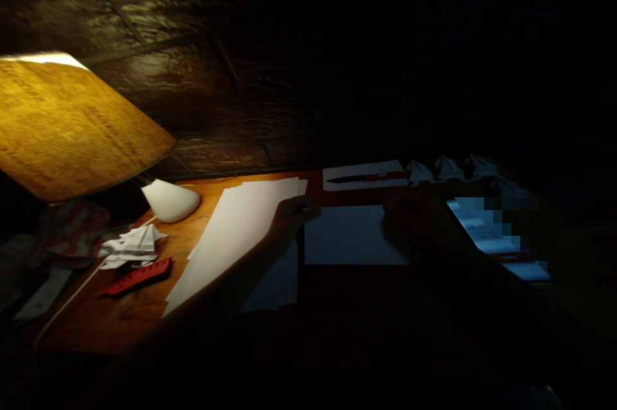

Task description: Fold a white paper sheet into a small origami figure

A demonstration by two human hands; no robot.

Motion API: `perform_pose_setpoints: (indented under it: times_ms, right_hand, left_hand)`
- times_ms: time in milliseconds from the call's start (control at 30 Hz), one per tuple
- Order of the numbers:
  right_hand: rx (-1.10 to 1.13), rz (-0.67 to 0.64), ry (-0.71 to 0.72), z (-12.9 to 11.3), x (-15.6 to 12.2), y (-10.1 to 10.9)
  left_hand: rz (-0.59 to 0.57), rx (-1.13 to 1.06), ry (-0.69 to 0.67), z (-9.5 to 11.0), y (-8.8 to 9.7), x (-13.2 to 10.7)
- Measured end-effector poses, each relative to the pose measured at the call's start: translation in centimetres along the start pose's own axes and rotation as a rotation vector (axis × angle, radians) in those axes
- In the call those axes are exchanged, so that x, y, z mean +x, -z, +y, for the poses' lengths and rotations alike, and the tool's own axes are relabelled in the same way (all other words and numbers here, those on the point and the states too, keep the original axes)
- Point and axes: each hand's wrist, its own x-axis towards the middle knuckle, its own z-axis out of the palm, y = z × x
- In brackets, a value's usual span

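Observation:
A white sheet of paper lies in front of me, dim in the shadow. My left hand pinches it near its far left corner, thumb and fingers pressed together. At the far right corner is my right hand, very dark, with its fingers curled in on the paper's edge; their exact hold is hard to see. Left of the sheet, partly behind my left forearm, spreads a stack of white paper. Beyond the sheet, a knife with a red handle and dark blade rests on another piece of paper.
Several folded paper pieces stand at the back right. A lit phone, partly pixelated, lies right of my right hand. On the left are a lamp with a cord, a folded paper and a red slotted plastic piece.

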Motion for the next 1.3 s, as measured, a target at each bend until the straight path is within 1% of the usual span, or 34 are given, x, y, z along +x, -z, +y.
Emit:
perform_pose_setpoints:
  times_ms: [200, 367, 633, 833, 933, 1133, 1300]
  right_hand:
    - [-0.007, -0.01, 0.018, -0.1, -0.1, 0.1]
    - [0.003, 0.001, -0.034, -0.5, -0.3, 0.0]
    - [-0.007, -0.014, 0.024, -0.7, -0.3, 0.2]
    - [-0.032, -0.015, -0.007, -1.0, -0.4, 0.3]
    - [-0.038, -0.015, 0.006, -1.0, -0.3, 0.3]
    - [0.006, -0.021, 0.012, -0.6, -0.2, 0.2]
    - [0.017, -0.006, 0.008, -1.0, -0.3, 0.0]
  left_hand:
    - [0.012, 0.013, 0.016, 0.1, 0.0, -0.3]
    - [0.01, 0.005, 0.039, -0.1, 0.1, -0.3]
    - [0.02, 0.009, 0.042, -0.3, 0.2, -0.2]
    - [0.026, 0.015, 0.041, -0.2, 0.2, -0.2]
    - [0.032, 0.014, 0.044, -0.4, 0.2, -0.2]
    - [0.033, 0.012, 0.047, -0.8, 0.3, 0.0]
    - [0.043, -0.004, 0.042, -0.7, 0.3, 0.1]
